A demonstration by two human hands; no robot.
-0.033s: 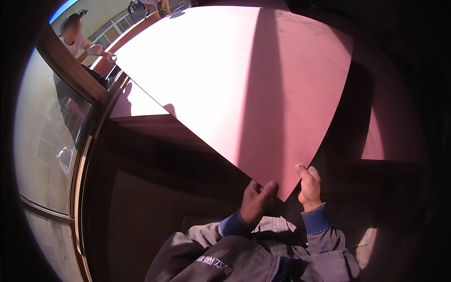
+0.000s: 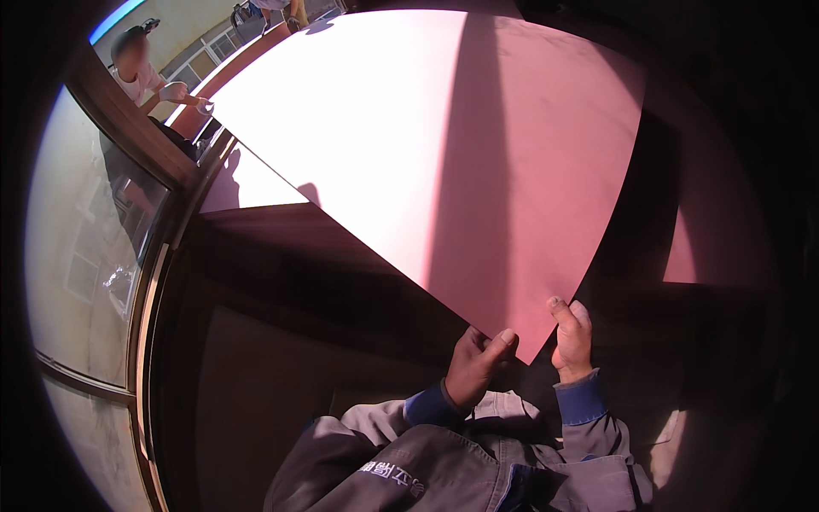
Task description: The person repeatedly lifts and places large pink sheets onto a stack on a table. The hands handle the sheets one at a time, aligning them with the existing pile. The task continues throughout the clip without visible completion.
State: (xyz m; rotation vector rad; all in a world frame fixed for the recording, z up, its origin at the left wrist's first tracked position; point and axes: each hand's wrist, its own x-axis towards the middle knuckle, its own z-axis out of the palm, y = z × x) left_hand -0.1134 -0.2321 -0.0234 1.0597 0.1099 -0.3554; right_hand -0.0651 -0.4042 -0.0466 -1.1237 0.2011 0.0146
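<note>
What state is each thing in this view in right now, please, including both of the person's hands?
Pink board: tilted, near corner held up, half sunlit, half shaded.
Left hand: closed on the board's near corner.
Right hand: fingers flat against the board's right edge.
Glass pane: framed, shut as far as visible.

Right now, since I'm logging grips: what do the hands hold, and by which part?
Both hold one big pink sheet by its near corner: left hand pinches the left edge, right hand the right edge.
</note>
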